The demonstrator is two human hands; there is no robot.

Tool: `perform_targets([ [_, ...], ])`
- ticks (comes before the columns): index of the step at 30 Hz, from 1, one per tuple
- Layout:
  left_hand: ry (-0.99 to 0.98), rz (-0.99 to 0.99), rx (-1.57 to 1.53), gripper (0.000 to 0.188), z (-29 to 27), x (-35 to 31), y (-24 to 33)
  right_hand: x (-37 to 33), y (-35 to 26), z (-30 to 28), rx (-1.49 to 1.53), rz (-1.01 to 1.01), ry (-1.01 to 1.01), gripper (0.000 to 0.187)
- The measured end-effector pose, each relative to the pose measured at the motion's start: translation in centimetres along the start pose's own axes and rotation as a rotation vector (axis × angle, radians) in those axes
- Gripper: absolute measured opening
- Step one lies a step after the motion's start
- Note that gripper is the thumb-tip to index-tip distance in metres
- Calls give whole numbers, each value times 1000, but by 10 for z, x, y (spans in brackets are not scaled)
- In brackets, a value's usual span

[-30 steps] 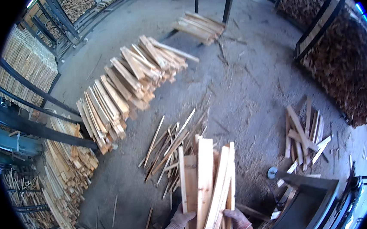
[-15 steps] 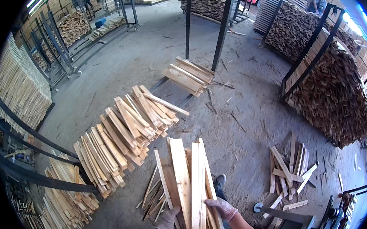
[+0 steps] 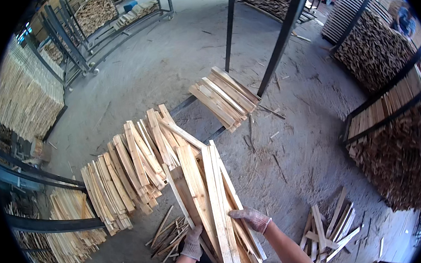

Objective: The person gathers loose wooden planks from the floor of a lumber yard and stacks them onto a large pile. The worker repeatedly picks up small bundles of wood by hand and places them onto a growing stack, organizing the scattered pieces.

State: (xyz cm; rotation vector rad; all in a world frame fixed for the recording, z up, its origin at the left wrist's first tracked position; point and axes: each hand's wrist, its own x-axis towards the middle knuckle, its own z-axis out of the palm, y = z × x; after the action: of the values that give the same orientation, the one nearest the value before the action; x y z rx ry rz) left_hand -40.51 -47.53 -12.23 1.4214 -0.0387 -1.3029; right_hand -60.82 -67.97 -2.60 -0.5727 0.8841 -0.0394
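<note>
Between my two gloved hands I carry a bundle of long wooden boards [image 3: 218, 205], their far ends fanned slightly apart. My left hand [image 3: 191, 243] grips the bundle's left side near its lower part, thumb up along the edge. On the right side, my right hand [image 3: 250, 219] is pressed round the outer boards; its fingers underneath are partly hidden. The bundle's far end overlaps the right end of a long row of stacked boards [image 3: 133, 162] on a low dark rack; whether it touches them I cannot tell. Beyond lies a smaller layer of boards [image 3: 225, 99] on the same rack.
Dark upright posts [image 3: 287, 34] rise at the rack's far end, and dark bars [image 3: 54, 223] cross at the left. Scrap sticks [image 3: 167, 236] lie by my left arm, loose boards [image 3: 327, 233] at the right. Tall wood stacks [image 3: 396, 161] stand right; a person [image 3: 404, 21] is behind them.
The bundle has moved forward and its far end now reaches over the near edge of the board row. Both hands went with it, still gripping. The view has shifted too.
</note>
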Motion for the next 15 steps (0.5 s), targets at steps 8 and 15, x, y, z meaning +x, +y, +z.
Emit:
perform_targets([
  [8,-85,-87,-216,87,67,116,48,114,-107,-58,-75,86,-44,88],
  [15,52,-5,-141,75,98,284,104,273,-220,-98,-185,37,-31,96],
])
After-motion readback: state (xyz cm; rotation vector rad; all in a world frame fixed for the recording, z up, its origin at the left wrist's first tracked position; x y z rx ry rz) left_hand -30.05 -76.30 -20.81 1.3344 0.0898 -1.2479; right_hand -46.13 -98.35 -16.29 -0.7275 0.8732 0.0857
